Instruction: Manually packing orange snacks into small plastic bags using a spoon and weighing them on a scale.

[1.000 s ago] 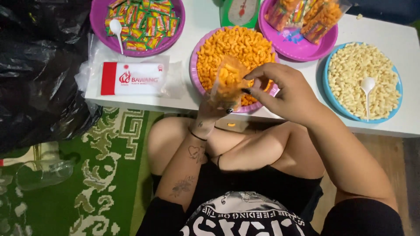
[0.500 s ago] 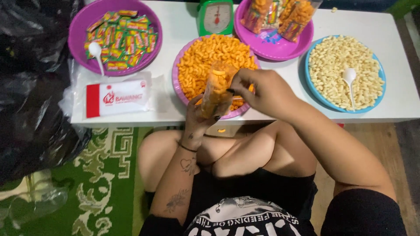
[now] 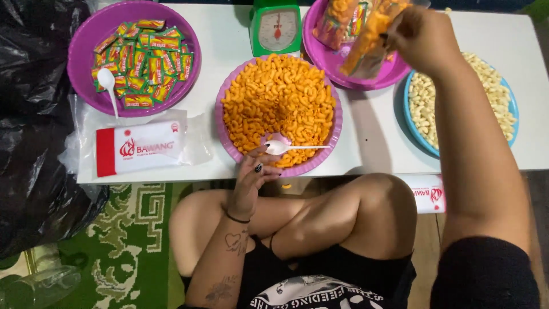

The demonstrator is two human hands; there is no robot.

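1. Here the right hand (image 3: 420, 37) is raised over the far purple plate (image 3: 337, 71), fingers pinched on the top of a small clear bag of orange snacks (image 3: 366, 43), which hangs tilted above that plate.
2. Other filled bags (image 3: 337, 17) already lie on the same plate, partly behind the held one.
3. The left hand (image 3: 254, 177) rests at the near rim of the middle purple plate (image 3: 331, 140), fingers loosely curled and gripping nothing, the fingertips just beside the bowl of a white plastic spoon (image 3: 289, 148) that lies in the orange curls (image 3: 277, 97).
4. A green kitchen scale (image 3: 276, 27) stands behind that plate on the white table (image 3: 372, 143).
5. To the left, another purple plate (image 3: 86, 40) holds small wrapped packets (image 3: 148, 57) and a second white spoon (image 3: 107, 83); a flat red-and-white pack (image 3: 140, 150) lies in front of it.
6. A blue plate (image 3: 414, 137) of pale puffs (image 3: 426, 97) sits under the right forearm.
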